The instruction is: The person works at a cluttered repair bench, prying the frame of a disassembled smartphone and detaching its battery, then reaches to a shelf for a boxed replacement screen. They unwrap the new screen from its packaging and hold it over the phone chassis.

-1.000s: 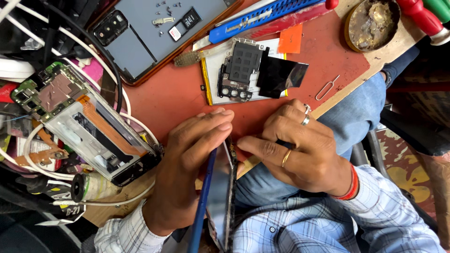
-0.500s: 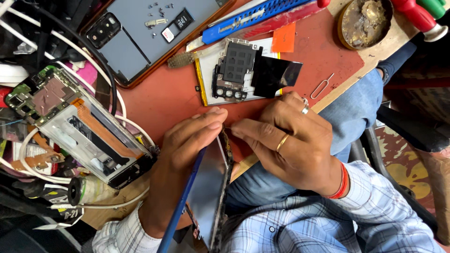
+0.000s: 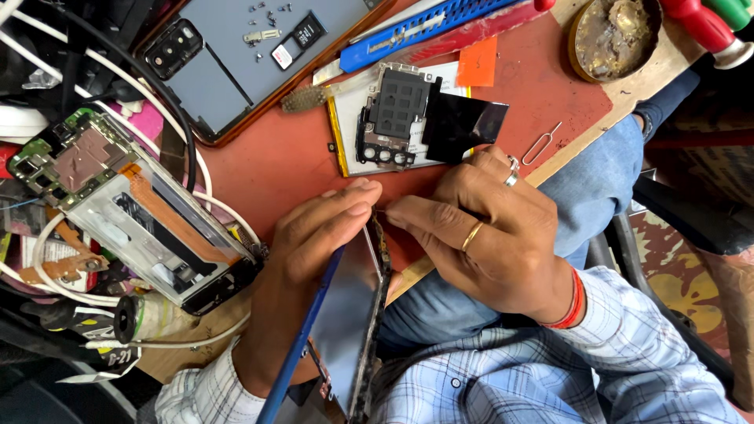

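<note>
Two hands, one opened phone

Held on edge over near table edge: blue-framed phone with glossy dark screen panel (image 3: 349,314), steadied for prying. Left hand (image 3: 314,251) flat against its frame; right hand (image 3: 495,235) pinching something tiny at its top corner. Behind, on red mat (image 3: 267,169): flat white battery with black metal shield (image 3: 400,118).

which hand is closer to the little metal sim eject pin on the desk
Right. The right hand lies just below-left of the eject pin, its ringed finger close by; the left hand sits much farther off, across the phone frame.
</note>
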A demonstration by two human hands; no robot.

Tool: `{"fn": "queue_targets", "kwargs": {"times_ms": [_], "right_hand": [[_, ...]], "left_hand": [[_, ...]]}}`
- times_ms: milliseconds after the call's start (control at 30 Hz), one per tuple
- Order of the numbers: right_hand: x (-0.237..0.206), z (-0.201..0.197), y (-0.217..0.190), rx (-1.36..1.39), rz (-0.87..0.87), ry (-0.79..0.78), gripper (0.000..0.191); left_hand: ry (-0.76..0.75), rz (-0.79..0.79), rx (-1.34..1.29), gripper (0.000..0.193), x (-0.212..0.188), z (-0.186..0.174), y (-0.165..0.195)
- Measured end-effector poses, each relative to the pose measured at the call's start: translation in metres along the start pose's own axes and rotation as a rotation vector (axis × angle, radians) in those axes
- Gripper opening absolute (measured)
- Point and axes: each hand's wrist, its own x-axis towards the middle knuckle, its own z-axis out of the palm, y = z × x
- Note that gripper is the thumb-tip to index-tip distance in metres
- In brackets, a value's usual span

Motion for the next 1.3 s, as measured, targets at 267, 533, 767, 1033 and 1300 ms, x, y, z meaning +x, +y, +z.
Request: {"fn": "queue_targets", "kwargs": {"times_ms": [267, 533, 767, 1033, 1300], "right_hand": [[-0.002, -0.002, 0.001, 0.007, -0.021, -0.021, 0.030], [-0.003, -0.003, 0.003, 0.018, -0.018, -0.022, 0.030], [-0.003, -0.001, 0.001, 0.016, 0.014, 0.001, 0.033], [-0.005, -0.006, 0.002, 0.026, -0.031, -0.029, 0.031], [-0.006, -0.010, 0.003, 0.082, -0.025, -0.049, 0.028]], "left_hand": [[0.016, 0.004, -0.088, 0.065, -0.003, 0.002, -0.003], [0.026, 0.011, -0.058, 0.065, -0.003, 0.002, -0.002], [0.038, -0.013, -0.070, 0.065, -0.002, 0.004, 0.000], [0.053, -0.032, -0.118, 0.067, -0.002, 0.006, 0.004], [0.047, -0.060, -0.191, 0.073, -0.001, 0.004, 0.006]]}}
